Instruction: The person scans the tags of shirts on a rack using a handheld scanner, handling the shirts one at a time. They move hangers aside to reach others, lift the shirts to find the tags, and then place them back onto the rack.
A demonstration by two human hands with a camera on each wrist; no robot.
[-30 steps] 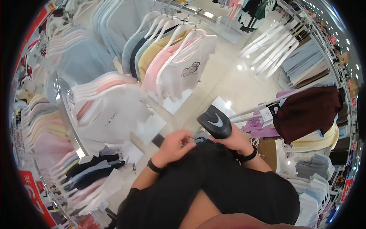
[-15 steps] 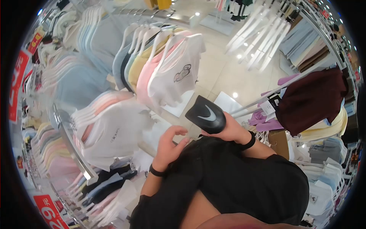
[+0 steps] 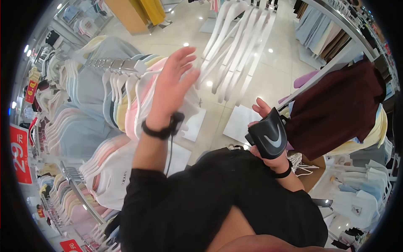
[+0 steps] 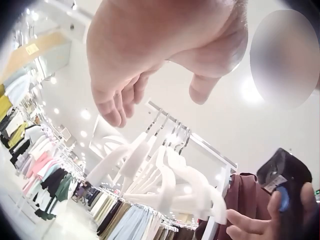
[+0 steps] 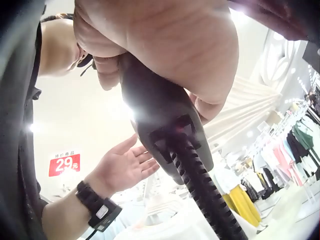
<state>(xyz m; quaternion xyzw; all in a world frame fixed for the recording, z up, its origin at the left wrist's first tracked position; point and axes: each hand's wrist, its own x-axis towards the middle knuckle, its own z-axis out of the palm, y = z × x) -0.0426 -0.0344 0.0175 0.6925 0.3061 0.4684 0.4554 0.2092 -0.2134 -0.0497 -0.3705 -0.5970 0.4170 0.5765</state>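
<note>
My left hand (image 3: 170, 90) is raised, fingers loosely extended and holding nothing, with a dark band at its wrist. In the head view it overlaps the front of a row of shirts, close to a rack of bare white hangers (image 3: 235, 50). Those hangers (image 4: 165, 170) hang beyond the fingers in the left wrist view. My right hand (image 3: 273, 157) grips a black handheld barcode scanner (image 3: 270, 136) with a grey curved mark on top. Its blue trigger (image 4: 284, 199) shows beside the fingers in the left wrist view. A ribbed black cord (image 5: 205, 190) leaves the handle's end.
A maroon garment (image 3: 336, 109) hangs on a rail close by on the right, above a box of white hangers (image 3: 308, 166). Pastel shirts (image 3: 79, 130) fill the racks at left, with a red price sign (image 3: 19, 153). Light floor tiles (image 3: 176, 31) show ahead.
My left hand has lifted from near my waist, up and forward. The right hand has moved right with the scanner, which has turned more upright. The head view has shifted, bringing the hanger rack nearer the middle.
</note>
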